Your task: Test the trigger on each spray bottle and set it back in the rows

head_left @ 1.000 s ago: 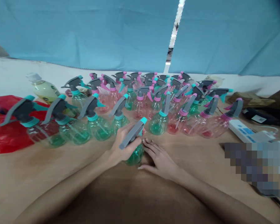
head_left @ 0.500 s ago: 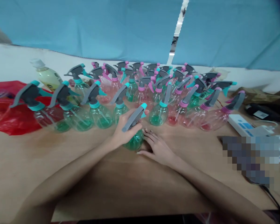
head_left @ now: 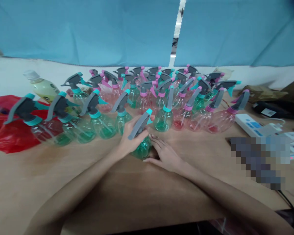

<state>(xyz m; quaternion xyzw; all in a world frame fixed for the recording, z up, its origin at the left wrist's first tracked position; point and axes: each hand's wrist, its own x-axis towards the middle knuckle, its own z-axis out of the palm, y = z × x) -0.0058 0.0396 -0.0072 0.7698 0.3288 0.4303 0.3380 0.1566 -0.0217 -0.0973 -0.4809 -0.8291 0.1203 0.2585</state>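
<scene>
My left hand (head_left: 131, 135) is wrapped round the neck of a green spray bottle (head_left: 143, 148), just under its grey and turquoise trigger head. The bottle's base is at the tabletop. On its right side, my right hand (head_left: 165, 152) lies low with fingers stretched out, the fingertips at the bottle's lower wall. Behind my hands stand several more spray bottles in rows. Among them are a green one (head_left: 162, 121) just behind and to the right, and a pink one (head_left: 180, 121) beside that.
A red plastic bag (head_left: 14, 135) and a bottle with pale yellow liquid (head_left: 45, 88) are at the left. At the right are a white power strip (head_left: 247, 125), a black object with a label (head_left: 267, 111) and a blurred-out dark item (head_left: 256, 163) on the wooden table (head_left: 100, 202).
The camera view has shifted slightly, so the background appears further left. My two hands and the held spray bottle keep nearly the same position.
</scene>
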